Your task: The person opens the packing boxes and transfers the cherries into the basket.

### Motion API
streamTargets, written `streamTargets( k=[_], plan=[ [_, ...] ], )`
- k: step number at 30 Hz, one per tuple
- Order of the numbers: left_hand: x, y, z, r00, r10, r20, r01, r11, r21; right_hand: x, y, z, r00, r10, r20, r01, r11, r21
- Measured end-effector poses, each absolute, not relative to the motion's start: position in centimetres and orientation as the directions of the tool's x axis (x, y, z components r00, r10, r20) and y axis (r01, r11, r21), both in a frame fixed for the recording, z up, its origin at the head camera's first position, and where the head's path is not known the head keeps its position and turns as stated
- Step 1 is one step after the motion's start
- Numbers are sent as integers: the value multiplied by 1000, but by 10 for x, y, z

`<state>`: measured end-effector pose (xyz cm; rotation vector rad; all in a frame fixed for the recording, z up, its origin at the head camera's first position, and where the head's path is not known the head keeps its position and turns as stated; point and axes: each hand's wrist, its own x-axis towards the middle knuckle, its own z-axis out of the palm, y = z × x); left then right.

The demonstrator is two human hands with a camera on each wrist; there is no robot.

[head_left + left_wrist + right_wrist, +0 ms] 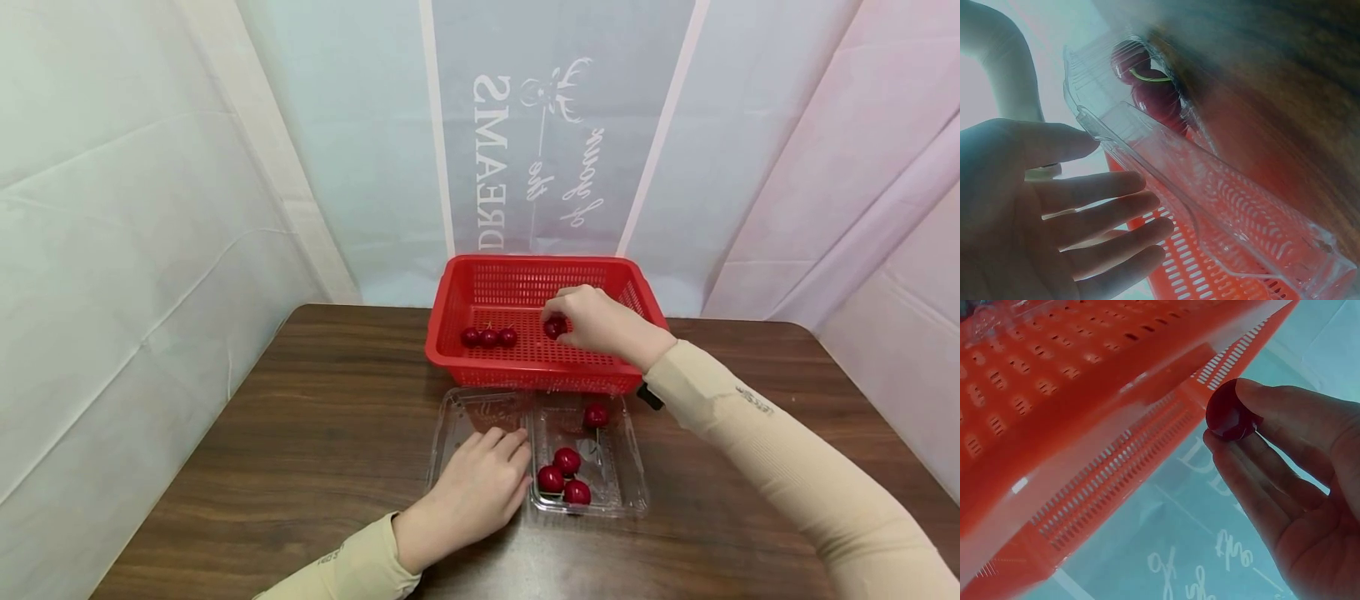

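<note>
A dark red cherry (1230, 412) is pinched between the thumb and fingers of my right hand (596, 323), over the inside of the red plastic basket (480, 369). Three cherries (489, 337) sit in a row on the basket floor, left of that hand. My left hand (480, 483) rests with extended fingers on the clear plastic clamshell box (633, 479), near the fold between its two halves. In the left wrist view the fingers (1110, 209) lie straight along the box edge. Several cherries (567, 461) lie in the box's right half, one apart near the back.
The brown wooden table (315, 442) carries the box directly in front of the basket. Behind the basket hangs a pale curtain (375, 150) with printed lettering, and white cloth walls (135, 208) flank the table. A small black object (650, 397) shows under the right wrist.
</note>
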<state>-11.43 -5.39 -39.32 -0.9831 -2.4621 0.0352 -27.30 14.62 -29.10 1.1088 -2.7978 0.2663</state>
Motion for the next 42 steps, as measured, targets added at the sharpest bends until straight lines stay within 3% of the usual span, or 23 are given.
streamTargets(
  k=[34, 42],
  plan=[
    [-114, -54, -394, -632, 651, 421, 640, 744, -189, -315, 130, -293, -763, -646, 37, -644, 753, -138],
    [-114, -54, -393, -628, 652, 424, 640, 743, -195, -322, 125, -287, -797, -604, -32, -587, 785, -200]
  ],
)
